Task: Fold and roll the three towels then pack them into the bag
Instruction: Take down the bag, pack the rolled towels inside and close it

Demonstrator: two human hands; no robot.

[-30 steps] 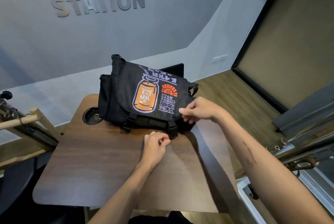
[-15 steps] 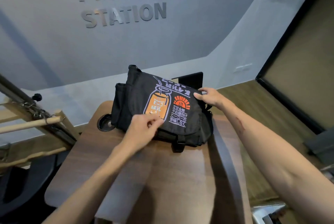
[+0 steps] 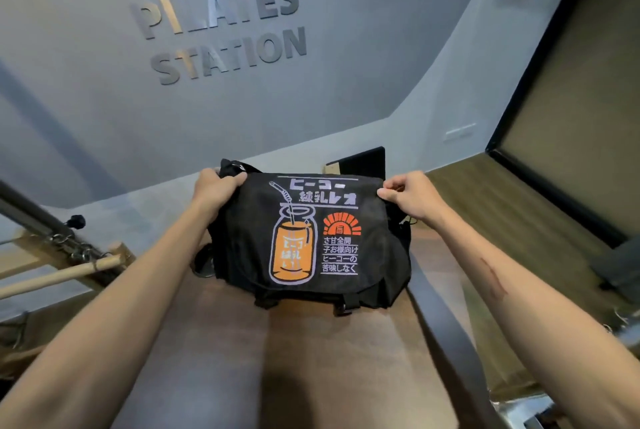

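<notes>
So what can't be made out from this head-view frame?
- Towels: none visible; the closed flap hides the inside of the bag.
- Bag's top corners: covered by the left hand and right hand.
- Table: near edge cut off by the frame bottom.

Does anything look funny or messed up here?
Nothing stands out. The black bag sits on the wooden table with its flap closed, left hand and right hand gripping its top corners. No towels show.
</notes>
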